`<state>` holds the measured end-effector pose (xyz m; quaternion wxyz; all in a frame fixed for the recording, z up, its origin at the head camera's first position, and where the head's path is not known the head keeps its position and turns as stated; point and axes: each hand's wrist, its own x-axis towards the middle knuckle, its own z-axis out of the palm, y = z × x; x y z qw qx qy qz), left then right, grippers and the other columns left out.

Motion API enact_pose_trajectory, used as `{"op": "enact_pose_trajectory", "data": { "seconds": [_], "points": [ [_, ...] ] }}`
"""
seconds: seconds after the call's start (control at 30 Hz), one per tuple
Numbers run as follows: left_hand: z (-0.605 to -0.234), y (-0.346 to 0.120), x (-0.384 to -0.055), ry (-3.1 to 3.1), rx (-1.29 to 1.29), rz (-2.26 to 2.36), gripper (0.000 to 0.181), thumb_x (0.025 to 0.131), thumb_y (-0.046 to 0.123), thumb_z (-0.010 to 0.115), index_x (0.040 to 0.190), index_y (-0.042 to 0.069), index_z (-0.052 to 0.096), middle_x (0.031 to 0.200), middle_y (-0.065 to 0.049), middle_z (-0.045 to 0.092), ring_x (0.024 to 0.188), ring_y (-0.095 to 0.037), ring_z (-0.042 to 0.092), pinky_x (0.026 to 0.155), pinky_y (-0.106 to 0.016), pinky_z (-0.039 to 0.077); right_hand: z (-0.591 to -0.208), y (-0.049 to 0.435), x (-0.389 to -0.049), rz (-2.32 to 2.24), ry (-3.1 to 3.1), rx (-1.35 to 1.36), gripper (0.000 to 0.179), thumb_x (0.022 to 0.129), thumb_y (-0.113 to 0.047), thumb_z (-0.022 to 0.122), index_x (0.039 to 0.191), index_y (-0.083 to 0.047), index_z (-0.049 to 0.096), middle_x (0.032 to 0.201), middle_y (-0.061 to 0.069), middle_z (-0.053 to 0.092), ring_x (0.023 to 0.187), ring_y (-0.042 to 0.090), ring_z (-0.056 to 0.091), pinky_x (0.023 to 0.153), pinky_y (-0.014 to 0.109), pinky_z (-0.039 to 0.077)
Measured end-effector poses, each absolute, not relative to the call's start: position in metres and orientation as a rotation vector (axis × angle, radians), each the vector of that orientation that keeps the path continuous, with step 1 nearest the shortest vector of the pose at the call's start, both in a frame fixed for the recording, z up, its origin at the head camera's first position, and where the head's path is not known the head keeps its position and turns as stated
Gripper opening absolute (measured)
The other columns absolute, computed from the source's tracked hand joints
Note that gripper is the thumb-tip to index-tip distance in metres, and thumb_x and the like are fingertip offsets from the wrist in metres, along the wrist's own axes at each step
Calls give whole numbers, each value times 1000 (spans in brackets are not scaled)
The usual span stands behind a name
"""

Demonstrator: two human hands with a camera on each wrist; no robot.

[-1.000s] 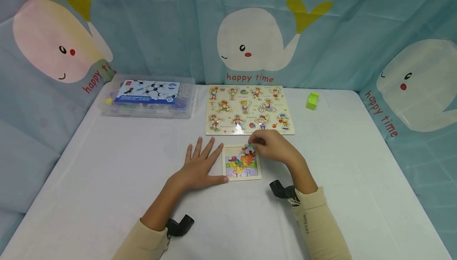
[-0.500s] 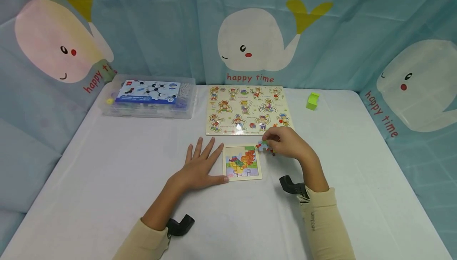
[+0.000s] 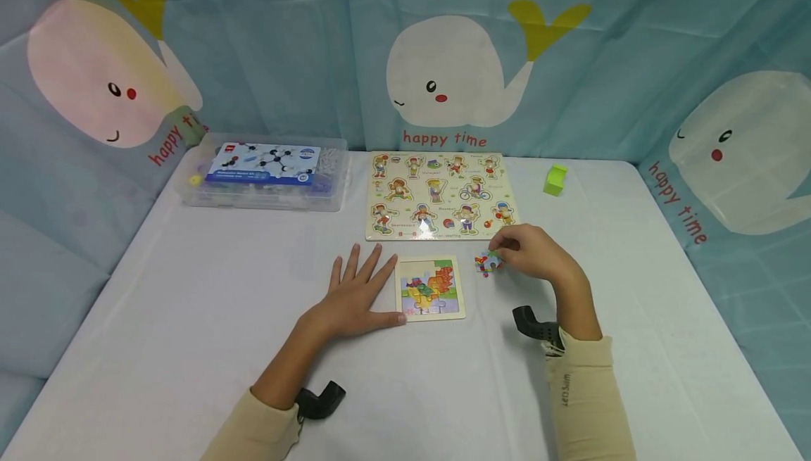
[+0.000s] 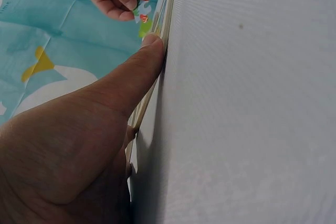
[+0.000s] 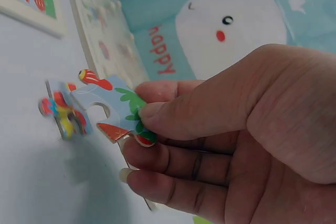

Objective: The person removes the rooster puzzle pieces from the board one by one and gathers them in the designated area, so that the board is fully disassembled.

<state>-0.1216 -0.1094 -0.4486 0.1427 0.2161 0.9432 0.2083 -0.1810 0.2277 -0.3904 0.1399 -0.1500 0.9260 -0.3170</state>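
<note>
My left hand (image 3: 351, 302) lies flat with spread fingers on the table, its thumb and index fingertip at the left side of a small wooden jigsaw tray (image 3: 461, 292). In the left wrist view the thumb (image 4: 142, 64) presses the tray's edge. Fitted jigsaw pieces (image 3: 431, 293) fill the lower and right parts of the tray; its upper left shows bare wood. Right of the tray, my right hand (image 3: 535, 253) pinches a blue jigsaw piece (image 5: 118, 103) with green leaves between thumb and fingers. A second, multicoloured piece (image 5: 65, 114) shows just beyond it, blurred.
Behind the tray lies a larger wooden puzzle board (image 3: 443, 197) with sports figures. A clear plastic case (image 3: 326, 197) with a blue label stands at the back left. Toward the back right sits a green block (image 3: 555, 180). A whale-print curtain (image 3: 285, 60) encloses the table.
My right hand has moved right, away from the tray's upper right corner, carrying the jigsaw pieces out over the table. My left hand has stayed in place.
</note>
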Motion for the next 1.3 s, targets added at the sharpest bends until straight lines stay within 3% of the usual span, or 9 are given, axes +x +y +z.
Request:
{"op": "enact_pose_trajectory", "data": {
  "seconds": [0.53,0.8,1.3],
  "points": [
    [-449,-109,-121,2722,625,594,105,83,72,63,162,19,19,168,-12,-1,148,-42,-18,112,-64,-13,-398,259,-184,-869,2637,-305,10,93,-3,62,98,-1,71,89,6,69,80,20,57,74,37,46],
    [-447,-109,-121,2716,623,613,104,84,70,64,162,18,20,167,-12,0,148,-43,-17,112,-64,-13,-402,263,-185,-909,2617,-245,12,93,-1,60,100,1,69,88,8,67,77,20,56,69,34,46],
    [-447,-108,-122,2718,613,601,104,83,70,64,162,18,20,168,-11,-1,148,-42,-18,112,-64,-13,-409,266,-187,-961,2628,-209,11,93,-5,64,102,1,68,84,7,65,76,20,58,72,35,46]
  ]
}}
